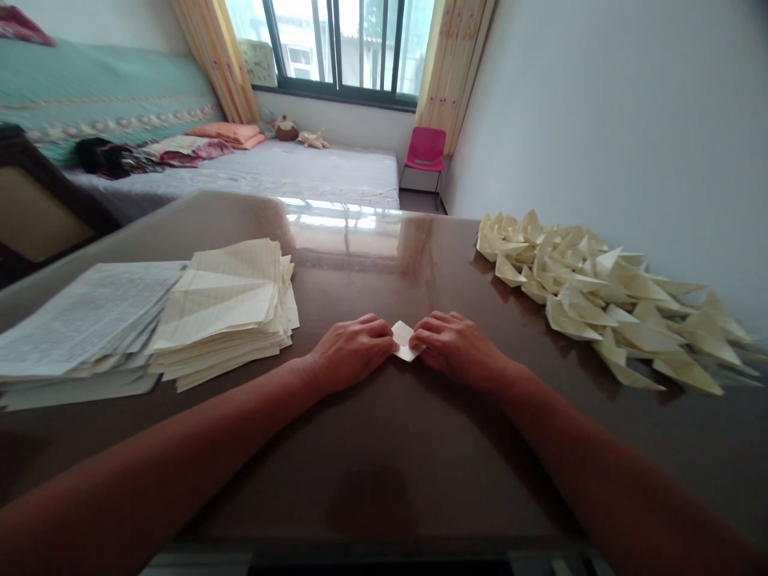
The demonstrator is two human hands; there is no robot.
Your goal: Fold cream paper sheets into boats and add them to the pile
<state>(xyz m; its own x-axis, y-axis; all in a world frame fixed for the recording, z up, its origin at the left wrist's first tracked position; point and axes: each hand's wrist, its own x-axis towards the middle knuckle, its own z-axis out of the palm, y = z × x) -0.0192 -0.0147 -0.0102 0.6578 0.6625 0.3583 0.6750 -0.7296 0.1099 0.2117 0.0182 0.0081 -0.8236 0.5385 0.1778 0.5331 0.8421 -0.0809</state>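
Paper stacks [219,300], folded shapes [573,276] flank hands [354,350].

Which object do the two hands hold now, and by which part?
A small folded paper, held at its left and right corners by the fingers of both hands.

From where I stand I can't read a single word: the top white sheet [90,312] on the left of the frame is packed with print, too small and blurred to make out, and the marks on the pale square object [259,63] at upper left are unclear too
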